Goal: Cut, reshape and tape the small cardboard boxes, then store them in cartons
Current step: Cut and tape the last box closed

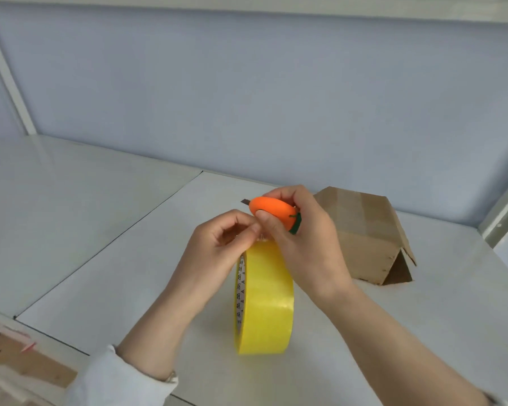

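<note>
A big roll of yellow tape [266,300] stands on edge on the white table [129,273]. My left hand [217,253] pinches at the tape's top, where the loose end seems to be. My right hand [302,244] grips a small orange cutter [272,208] shaped like a fruit, its short blade pointing left above the roll. A small brown cardboard box [364,238], taped along its top, lies tilted on the table to the right, behind my right hand, one end flap open.
A pale blue partition wall rises behind the table. A seam runs across the table on the left. Brown cardboard [18,361] shows below the table's edge at the lower left. A metal frame post [505,212] stands at the right.
</note>
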Tool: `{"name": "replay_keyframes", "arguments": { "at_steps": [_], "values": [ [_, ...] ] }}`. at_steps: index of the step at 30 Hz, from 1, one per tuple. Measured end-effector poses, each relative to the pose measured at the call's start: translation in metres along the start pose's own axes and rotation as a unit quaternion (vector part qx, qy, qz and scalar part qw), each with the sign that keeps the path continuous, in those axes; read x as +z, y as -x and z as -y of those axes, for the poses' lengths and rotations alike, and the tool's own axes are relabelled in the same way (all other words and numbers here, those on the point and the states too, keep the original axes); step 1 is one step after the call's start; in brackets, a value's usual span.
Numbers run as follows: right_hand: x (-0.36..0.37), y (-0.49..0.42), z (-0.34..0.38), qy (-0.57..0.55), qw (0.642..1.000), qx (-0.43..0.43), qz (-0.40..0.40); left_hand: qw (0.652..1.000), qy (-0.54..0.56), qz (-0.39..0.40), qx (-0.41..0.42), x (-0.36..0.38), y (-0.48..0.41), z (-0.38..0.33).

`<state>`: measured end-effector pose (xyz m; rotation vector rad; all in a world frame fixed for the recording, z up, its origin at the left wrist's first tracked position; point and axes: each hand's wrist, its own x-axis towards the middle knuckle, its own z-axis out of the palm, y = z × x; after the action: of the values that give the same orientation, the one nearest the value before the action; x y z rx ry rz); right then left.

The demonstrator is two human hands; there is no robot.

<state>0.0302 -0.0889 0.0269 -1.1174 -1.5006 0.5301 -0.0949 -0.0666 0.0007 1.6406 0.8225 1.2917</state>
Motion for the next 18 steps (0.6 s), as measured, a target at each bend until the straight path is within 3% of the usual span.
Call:
{"name": "replay_keyframes", "arguments": {
  "at_steps": [7, 13, 18],
  "values": [
    [0.089, -0.038, -0.002, 0.016, 0.998, -0.001, -0.059, 0.996, -0.066, -0.020, -0.049, -0.083, -0.035, 0.012],
    [0.109, -0.067, -0.010, 0.052, 0.996, 0.058, -0.039, 0.980, -0.138, 0.037, -0.137, -0.113, -0.062, 0.029],
    [0.106, -0.075, -0.012, 0.099, 0.992, 0.074, -0.036, 0.966, -0.206, 0.049, -0.151, -0.108, -0.068, 0.026]
  ]
}}
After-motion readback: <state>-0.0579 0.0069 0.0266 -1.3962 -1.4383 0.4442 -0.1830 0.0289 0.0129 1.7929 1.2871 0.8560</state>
